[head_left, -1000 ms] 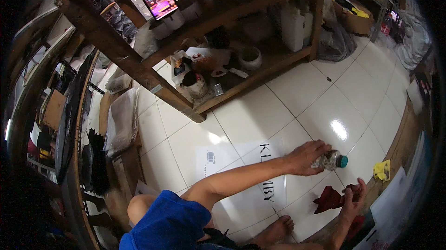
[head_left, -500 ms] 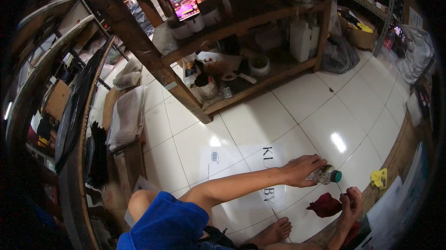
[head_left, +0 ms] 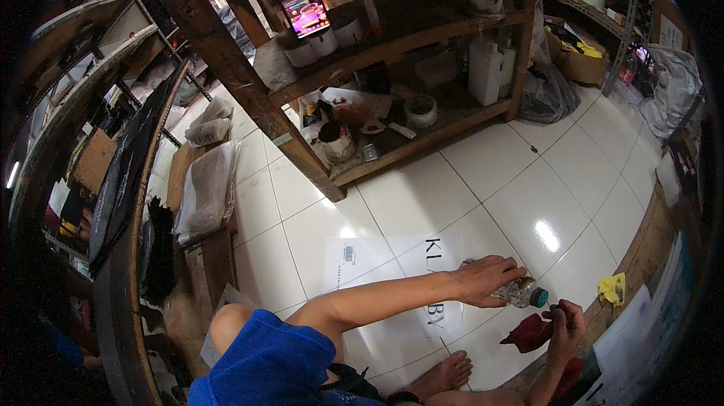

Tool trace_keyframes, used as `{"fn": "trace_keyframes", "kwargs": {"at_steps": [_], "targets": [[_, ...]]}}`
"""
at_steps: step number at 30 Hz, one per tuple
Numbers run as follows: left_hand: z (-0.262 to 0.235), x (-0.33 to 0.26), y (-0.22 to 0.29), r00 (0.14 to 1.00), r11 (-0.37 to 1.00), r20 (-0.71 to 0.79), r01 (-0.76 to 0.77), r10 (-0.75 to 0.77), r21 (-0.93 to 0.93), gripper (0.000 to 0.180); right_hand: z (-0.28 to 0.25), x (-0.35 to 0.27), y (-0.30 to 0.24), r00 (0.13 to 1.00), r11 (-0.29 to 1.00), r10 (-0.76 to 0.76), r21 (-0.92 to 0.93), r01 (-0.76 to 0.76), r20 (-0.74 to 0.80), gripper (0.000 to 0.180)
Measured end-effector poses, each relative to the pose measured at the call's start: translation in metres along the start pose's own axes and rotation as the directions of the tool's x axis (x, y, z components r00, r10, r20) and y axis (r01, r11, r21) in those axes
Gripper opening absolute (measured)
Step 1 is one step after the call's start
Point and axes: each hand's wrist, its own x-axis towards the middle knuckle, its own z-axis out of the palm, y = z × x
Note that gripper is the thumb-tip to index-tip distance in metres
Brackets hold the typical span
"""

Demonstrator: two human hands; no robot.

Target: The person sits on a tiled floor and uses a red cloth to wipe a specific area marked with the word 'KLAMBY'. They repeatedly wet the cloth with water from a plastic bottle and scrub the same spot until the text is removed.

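Observation:
My left hand (head_left: 486,279) reaches across the white tiled floor and grips a small clear bottle (head_left: 519,292) with a teal cap, which lies tilted with the cap pointing right. My right hand (head_left: 565,321) comes up from the lower right with its fingers bunched just beside the cap. Whether it holds something small is too unclear to tell. A dark red cloth (head_left: 528,333) lies on the floor just left of that hand. The bottle rests at the edge of a white printed sheet (head_left: 422,285). My bare foot (head_left: 450,373) shows below.
A wooden shelf rack (head_left: 302,157) stands ahead with tape rolls, cups and a lit phone (head_left: 300,0). Bagged goods on cardboard (head_left: 205,195) lie to the left. A yellow rag (head_left: 612,287) sits by a wooden edge on the right, with boxes and bags at the far right.
My left hand has stayed on the bottle. My right hand has moved up from beside the red cloth to the bottle's cap. The view has shifted, so the shelf looks nearer.

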Motion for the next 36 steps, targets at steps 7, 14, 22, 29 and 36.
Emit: {"fn": "trace_keyframes", "kwargs": {"at_steps": [7, 14, 22, 29, 36], "targets": [[-0.005, -0.002, 0.005, 0.999, 1.0, 0.032, -0.014, 0.014, -0.003, 0.068, -0.001, 0.011, 0.006, 0.966, 0.962, -0.253, -0.092, 0.257, 0.05, 0.016], [-0.007, -0.002, 0.007, 0.999, 0.998, 0.032, -0.012, 0.011, 0.053, 0.067, 0.004, 0.01, 0.003, 0.995, 0.997, -0.064, -0.035, 0.066, 0.075, 0.015], [-0.01, -0.012, -0.001, 1.0, 0.999, 0.02, -0.01, 0.009, 0.05, 0.066, 0.018, 0.008, 0.002, 0.993, 0.983, -0.103, 0.159, 0.092, 0.063, 0.008], [-0.016, 0.0, -0.009, 0.998, 0.995, 0.039, -0.054, 0.051, 0.085, 0.068, 0.016, 0.012, -0.01, 0.998, 0.994, -0.014, 0.111, 0.008, 0.059, 0.007], [-0.027, 0.0, -0.001, 0.995, 0.993, 0.073, 0.055, -0.063, 0.105, 0.069, 0.026, 0.02, -0.026, 0.977, 0.978, 0.118, 0.15, -0.146, 0.179, 0.013]]}}
